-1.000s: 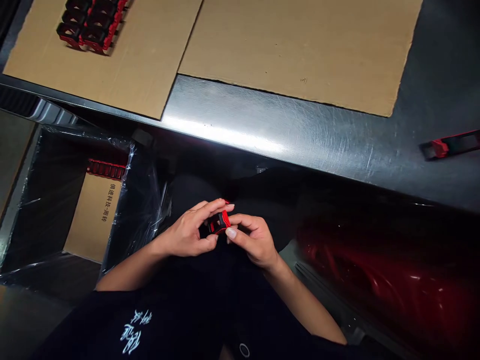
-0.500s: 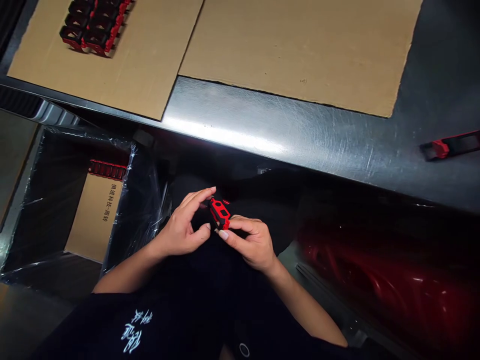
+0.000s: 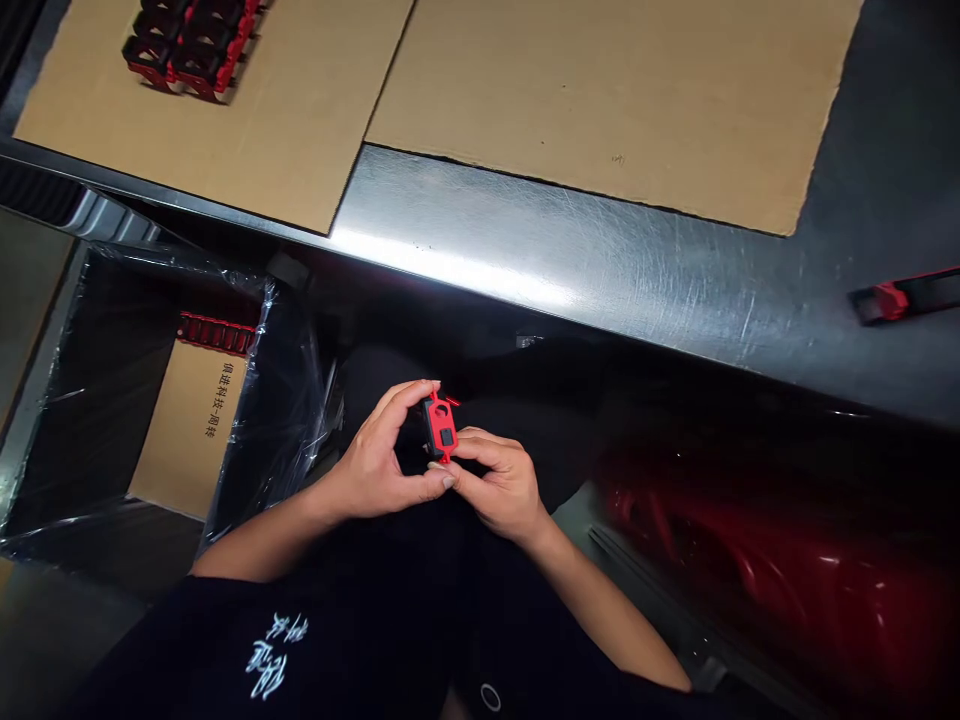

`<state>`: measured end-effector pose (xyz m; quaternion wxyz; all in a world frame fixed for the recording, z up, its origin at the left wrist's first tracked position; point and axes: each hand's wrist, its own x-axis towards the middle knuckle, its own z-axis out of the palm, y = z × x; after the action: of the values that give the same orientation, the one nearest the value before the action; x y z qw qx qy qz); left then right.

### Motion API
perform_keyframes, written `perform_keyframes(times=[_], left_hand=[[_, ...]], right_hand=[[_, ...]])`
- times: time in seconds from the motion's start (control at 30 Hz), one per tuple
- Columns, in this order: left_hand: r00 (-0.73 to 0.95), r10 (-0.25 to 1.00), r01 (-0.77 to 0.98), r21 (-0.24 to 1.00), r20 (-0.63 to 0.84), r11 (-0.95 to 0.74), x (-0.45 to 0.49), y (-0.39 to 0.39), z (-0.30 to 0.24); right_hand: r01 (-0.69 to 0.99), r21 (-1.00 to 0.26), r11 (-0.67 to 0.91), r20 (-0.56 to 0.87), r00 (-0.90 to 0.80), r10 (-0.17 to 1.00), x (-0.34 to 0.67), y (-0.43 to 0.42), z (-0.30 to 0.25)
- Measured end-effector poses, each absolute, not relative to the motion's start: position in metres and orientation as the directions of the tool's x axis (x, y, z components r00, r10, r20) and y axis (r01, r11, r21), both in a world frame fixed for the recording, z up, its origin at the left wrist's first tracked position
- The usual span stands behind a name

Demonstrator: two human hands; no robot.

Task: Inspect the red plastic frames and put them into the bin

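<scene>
A small red and black plastic part (image 3: 439, 430) is held upright over my lap, below the edge of the steel table (image 3: 600, 270). My left hand (image 3: 379, 460) pinches it from the left with thumb and forefinger. My right hand (image 3: 499, 485) grips its lower end from the right with curled fingers. Both hands touch the part and each other at the fingertips.
Two cardboard sheets (image 3: 600, 100) lie on the table; several like red and black parts (image 3: 187, 45) stand in rows at the far left. A red and black tool (image 3: 904, 297) lies at the right edge. A plastic-lined box (image 3: 150, 400) with a red strip (image 3: 214, 333) sits lower left; red material (image 3: 787, 560) fills the lower right.
The part has been turned from tilted to upright between my fingers, and my left thumb and forefinger have closed on it. The hands stay in the same place.
</scene>
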<state>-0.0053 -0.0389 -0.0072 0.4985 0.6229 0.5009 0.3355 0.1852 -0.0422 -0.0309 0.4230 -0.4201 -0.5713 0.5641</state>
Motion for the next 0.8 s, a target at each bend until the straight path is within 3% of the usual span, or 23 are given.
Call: perform_keyframes(times=[0.47, 0.67, 0.8], left_hand=[[0.308, 0.917, 0.361, 0.861, 0.253, -0.359, -0.002, -0.039, -0.016], [0.276, 0.866, 0.41, 0.764, 0.416, -0.498, -0.002, -0.041, -0.03], [0.303, 0.859, 0.41, 0.758, 0.412, -0.508, -0.001, -0.042, -0.035]], right_hand=[[-0.007, -0.998, 0.066, 0.064, -0.32, 0.945, 0.186, -0.039, -0.027], [-0.001, -1.0, -0.026, -0.025, -0.176, 0.984, 0.192, -0.036, -0.028], [-0.1, -0.989, -0.104, -0.089, -0.147, 0.985, 0.196, -0.037, -0.024]])
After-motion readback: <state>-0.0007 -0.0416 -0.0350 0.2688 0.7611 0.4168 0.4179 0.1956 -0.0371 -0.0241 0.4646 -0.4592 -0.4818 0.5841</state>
